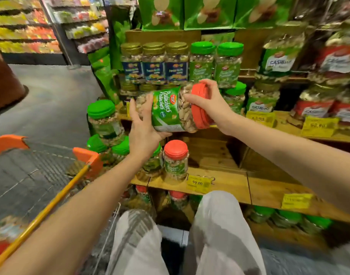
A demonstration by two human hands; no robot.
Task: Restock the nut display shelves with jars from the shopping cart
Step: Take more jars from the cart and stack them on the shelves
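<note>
Head view: pistachio jar [170, 110] held sideways, red lid [199, 114] toward 3 o'clock.
Shopping cart [86, 155] at 8 o'clock; left grip [143, 126] clasps the jar's base, right grip [210, 105] curls over its lid; below it, toward 6 o'clock, a red-lidded jar [175, 159] stands on the wooden shelf [225, 181].

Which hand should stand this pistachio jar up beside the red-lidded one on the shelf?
Right, probably. The right hand grips the pistachio jar by its lid, nearer the bare shelf beside the red-lidded jar; the left hand only cradles its base.
</note>
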